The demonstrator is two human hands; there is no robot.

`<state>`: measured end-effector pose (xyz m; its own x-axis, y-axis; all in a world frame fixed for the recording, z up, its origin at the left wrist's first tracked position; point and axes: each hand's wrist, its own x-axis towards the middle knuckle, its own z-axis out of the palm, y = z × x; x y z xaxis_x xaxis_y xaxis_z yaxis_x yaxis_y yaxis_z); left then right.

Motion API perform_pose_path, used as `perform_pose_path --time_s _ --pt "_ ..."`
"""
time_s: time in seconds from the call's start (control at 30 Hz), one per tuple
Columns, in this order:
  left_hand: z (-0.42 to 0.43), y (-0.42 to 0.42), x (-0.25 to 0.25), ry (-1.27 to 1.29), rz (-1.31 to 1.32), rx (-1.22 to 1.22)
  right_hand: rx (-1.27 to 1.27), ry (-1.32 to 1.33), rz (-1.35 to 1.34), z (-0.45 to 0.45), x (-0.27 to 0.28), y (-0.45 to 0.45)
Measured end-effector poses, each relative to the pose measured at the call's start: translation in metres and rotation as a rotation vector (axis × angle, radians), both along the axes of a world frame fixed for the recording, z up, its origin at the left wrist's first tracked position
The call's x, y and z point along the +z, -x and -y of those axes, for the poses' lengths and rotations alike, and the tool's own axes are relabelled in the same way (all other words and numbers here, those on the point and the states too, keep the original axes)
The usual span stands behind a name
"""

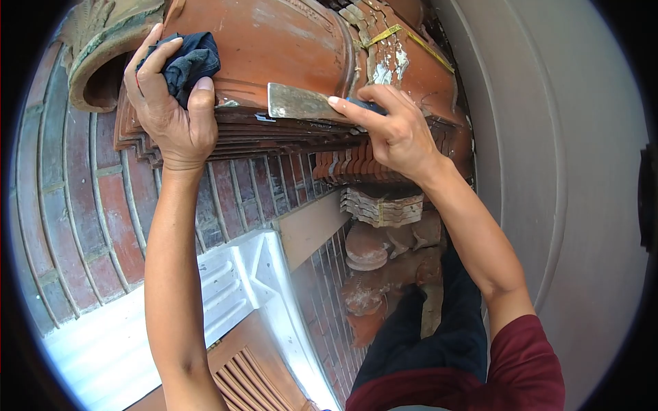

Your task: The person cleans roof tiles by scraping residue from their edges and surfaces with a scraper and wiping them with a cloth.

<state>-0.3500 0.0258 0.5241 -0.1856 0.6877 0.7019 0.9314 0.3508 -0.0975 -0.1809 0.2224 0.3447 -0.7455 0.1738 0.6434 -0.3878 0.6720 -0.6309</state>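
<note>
A dark cloth [186, 67] is bunched in my left hand [171, 113], its thumb and fingers around it, against the orange clay tile [274, 41] at the top of the stack. My right hand [397, 130] grips a flat scraper [301, 103] by its dark blue handle, index finger stretched along it. The wide, stained blade points left, at the lower edge of the top tile. Several thin tile edges [260, 140] lie layered below it.
A rounded, open-ended tile [103, 82] lies at the upper left. A yellow tape [432, 53] crosses the tiles at upper right. Brick wall [116, 212], white frame [257, 264] and louvred wooden panel [253, 370] are at left. More tiles [384, 205] stand below; a grey wall [582, 171] is right.
</note>
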Motion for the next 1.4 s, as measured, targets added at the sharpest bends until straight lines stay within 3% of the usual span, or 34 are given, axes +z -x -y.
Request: perform_pose_path --time_s 0.23,0.37,0.57,0.77,1.07,1.2,1.33,1.4 --pt "-0.001 0.001 0.001 0.007 -0.01 -0.008 0.014 0.027 0.073 -0.001 -0.018 -0.016" --pt "0.0 0.003 0.001 0.01 -0.029 -0.009 -0.027 0.048 -0.073 0.017 0.002 0.008" --pt "-0.003 -0.002 0.003 0.031 -0.058 -0.019 -0.12 0.17 0.095 0.062 -0.079 -0.067" --pt "-0.002 0.002 0.002 0.006 -0.172 -0.016 -0.358 0.426 0.174 0.11 -0.098 -0.073" --pt "-0.006 -0.003 0.002 -0.042 -0.235 0.015 -0.289 0.48 0.199 0.122 -0.062 -0.027" --pt "-0.004 0.0 0.002 -0.049 -0.238 0.005 -0.34 0.496 0.357 0.131 -0.071 -0.04" --pt "-0.006 0.004 -0.002 -0.065 -0.249 0.002 -0.301 0.504 0.172 0.134 -0.041 -0.017" --pt "-0.006 0.004 0.0 -0.073 -0.24 0.012 -0.326 0.467 0.227 0.131 -0.049 -0.021"
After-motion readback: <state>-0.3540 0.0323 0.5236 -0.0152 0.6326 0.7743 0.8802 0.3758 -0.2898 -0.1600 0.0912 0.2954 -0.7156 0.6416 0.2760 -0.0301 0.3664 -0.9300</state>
